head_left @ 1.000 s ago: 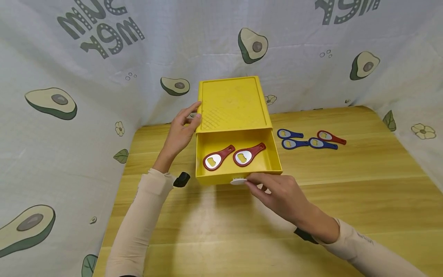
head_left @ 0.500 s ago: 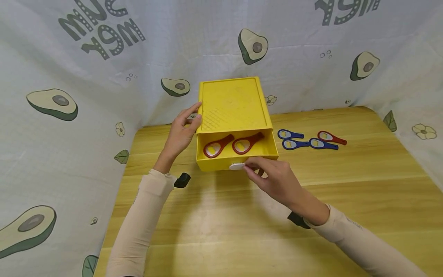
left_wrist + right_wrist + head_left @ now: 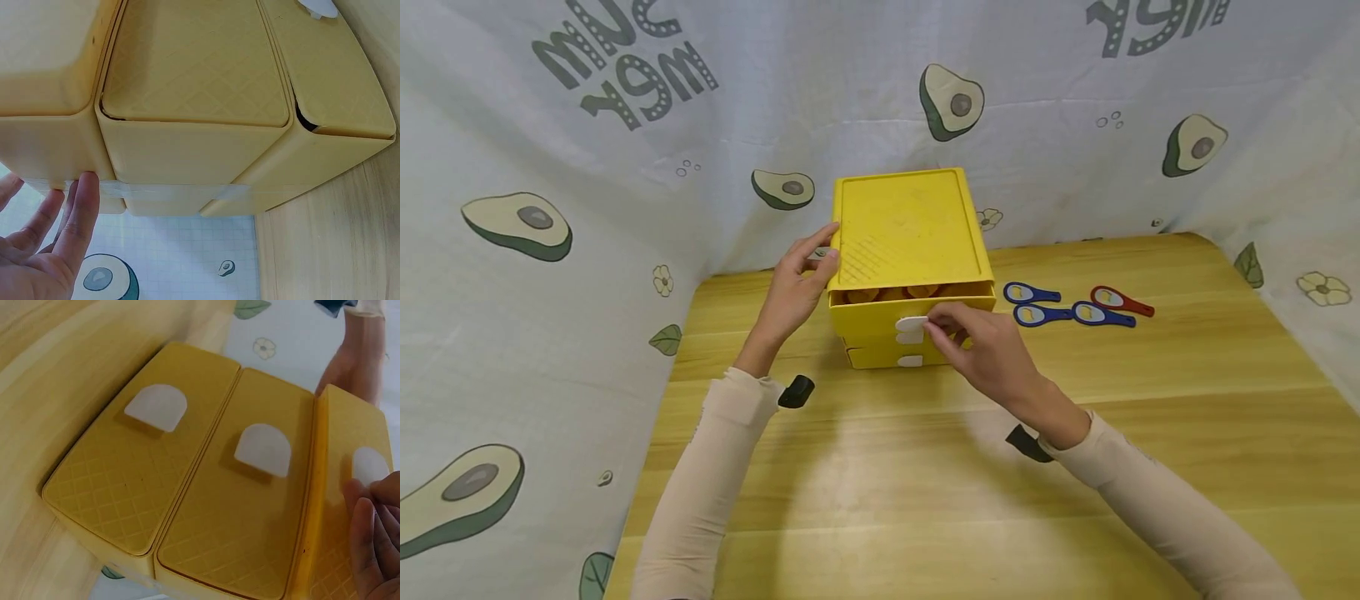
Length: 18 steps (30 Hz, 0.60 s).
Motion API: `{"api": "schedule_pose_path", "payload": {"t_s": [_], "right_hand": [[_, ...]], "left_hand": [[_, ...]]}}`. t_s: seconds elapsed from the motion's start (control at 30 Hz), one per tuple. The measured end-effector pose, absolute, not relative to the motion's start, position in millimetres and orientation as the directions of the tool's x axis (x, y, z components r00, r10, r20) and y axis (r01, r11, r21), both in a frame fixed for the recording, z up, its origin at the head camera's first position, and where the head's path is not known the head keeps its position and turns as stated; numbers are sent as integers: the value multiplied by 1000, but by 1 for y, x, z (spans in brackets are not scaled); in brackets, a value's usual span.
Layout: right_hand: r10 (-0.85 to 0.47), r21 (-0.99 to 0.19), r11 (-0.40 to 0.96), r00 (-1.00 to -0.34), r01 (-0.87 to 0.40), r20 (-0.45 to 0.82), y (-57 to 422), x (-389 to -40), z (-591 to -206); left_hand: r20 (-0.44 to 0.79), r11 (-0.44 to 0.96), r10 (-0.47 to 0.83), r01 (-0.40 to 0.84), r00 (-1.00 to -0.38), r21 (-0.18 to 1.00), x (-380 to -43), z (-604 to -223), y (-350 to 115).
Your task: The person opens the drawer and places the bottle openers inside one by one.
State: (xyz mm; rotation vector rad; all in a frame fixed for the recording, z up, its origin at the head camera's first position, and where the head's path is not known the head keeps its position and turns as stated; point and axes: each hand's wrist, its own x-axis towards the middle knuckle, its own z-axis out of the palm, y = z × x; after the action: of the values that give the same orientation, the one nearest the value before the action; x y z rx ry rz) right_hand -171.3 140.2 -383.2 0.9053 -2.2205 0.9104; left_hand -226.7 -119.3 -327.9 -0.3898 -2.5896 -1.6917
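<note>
A yellow drawer box with three stacked drawers stands on the table. Its top drawer sticks out slightly, leaving a narrow slot. Through that slot, parts of the bottle openers inside show; the rest of them is hidden. My right hand pinches the white handle of this drawer between thumb and fingers. On the box's left side, my left hand rests with extended fingers; in the left wrist view its fingertips touch the yellow side wall.
To the box's right lie three blue bottle openers and a red bottle opener. The two lower drawers, with white handles, are pushed in. A cloth printed with avocados hangs behind and left of the wooden table.
My right hand has pushed the top drawer inward, away from me, from well out to nearly in. The two red bottle openers inside have gone mostly under the box top. My left hand stays put.
</note>
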Motion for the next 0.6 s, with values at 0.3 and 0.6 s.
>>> {"api": "schedule_pose_path", "payload": {"t_s": [0.3, 0.6], "right_hand": [[-351, -392, 557, -635, -732, 688, 139, -183, -382], [-335, -394, 572, -644, -720, 688, 138, -189, -385]], "left_hand": [[161, 385, 198, 228, -967, 894, -226, -328, -120], [146, 382, 197, 213, -970, 899, -226, -327, -119]]}}
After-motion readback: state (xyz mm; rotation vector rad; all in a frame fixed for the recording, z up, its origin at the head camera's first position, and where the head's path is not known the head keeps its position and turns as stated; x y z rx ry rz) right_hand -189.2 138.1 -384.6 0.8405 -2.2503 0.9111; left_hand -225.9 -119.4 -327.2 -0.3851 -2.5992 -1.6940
